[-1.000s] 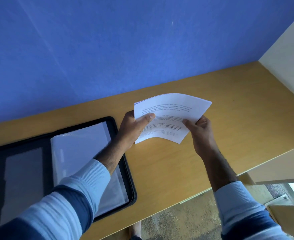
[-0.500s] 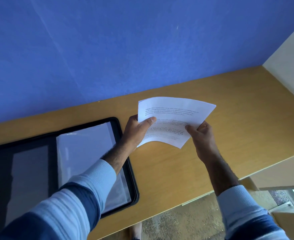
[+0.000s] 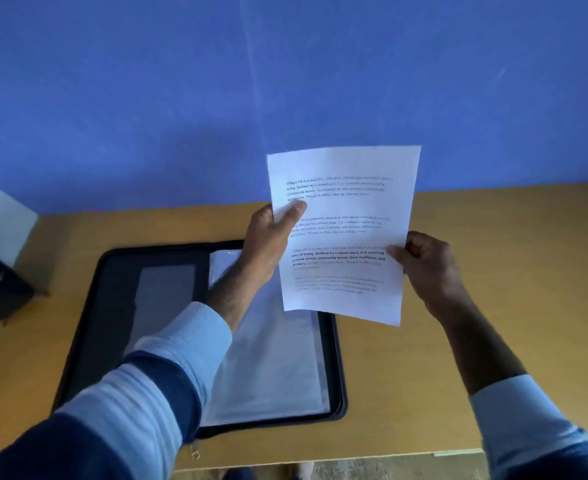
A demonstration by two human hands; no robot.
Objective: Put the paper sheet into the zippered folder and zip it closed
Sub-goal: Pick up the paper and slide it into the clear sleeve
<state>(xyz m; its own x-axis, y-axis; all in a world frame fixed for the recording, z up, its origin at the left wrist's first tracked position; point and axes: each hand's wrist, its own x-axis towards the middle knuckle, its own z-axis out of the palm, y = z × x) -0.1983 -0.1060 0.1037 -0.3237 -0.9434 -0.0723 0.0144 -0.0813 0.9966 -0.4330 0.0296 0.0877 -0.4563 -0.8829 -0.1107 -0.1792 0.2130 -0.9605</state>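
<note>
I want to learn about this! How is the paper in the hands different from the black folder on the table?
The paper sheet is white with printed text; the zippered folder is black with clear sleeves inside. The sheet is held up in the air by the left hand and right hand; the folder lies flat on the wooden table. The sheet looks smaller than the open folder. Both are flat rectangles.

Tan wooden table point(image 3: 493, 306) up against the blue wall, with the black zippered folder point(image 3: 119, 306) lying open on it (clear sleeves showing inside).
</note>
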